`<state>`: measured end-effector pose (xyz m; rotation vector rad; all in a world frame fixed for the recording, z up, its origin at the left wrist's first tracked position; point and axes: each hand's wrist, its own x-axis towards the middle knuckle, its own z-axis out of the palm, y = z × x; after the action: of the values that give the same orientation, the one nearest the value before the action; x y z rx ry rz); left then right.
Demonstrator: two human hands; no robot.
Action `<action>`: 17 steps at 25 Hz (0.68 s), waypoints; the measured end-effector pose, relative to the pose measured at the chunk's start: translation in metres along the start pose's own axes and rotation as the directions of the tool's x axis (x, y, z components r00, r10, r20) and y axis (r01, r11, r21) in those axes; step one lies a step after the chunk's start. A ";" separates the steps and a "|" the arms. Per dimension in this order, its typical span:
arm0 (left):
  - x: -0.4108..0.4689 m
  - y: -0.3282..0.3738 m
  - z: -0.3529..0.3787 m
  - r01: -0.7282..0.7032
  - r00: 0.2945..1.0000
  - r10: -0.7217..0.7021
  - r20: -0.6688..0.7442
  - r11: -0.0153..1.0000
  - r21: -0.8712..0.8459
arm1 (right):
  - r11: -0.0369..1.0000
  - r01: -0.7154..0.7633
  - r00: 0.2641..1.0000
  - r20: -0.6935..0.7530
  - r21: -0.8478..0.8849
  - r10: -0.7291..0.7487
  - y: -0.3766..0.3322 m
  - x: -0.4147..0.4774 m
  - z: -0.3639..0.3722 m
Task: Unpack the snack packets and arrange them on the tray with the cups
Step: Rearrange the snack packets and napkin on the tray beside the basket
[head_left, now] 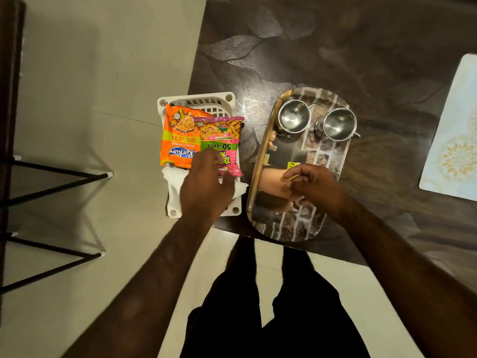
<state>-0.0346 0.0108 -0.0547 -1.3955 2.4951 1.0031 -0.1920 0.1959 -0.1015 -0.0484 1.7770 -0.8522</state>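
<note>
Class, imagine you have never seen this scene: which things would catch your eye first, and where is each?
Brightest are the orange packet and the pink packet, side by side in the white basket at the table's left edge, the left hand over them. To the right, two shiny steel cups stand at the far end of the oval tray.

Pale patterned placemat [454, 130] on dark table [361, 47]; black-legged stools [56, 177] on floor [103, 73].

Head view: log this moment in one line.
left hand on pink packet in basket | right hand over tray | cups on tray
</note>
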 end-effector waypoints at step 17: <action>0.099 0.128 0.082 -0.382 0.910 0.300 0.286 0.875 0.299 | 0.973 0.193 0.907 -0.402 0.130 -0.126 -0.003 0.009 -0.100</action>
<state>-0.2101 0.0341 -0.0947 -0.7043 2.6222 0.6686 -0.2812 0.2413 -0.0940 0.0944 2.0870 -1.1935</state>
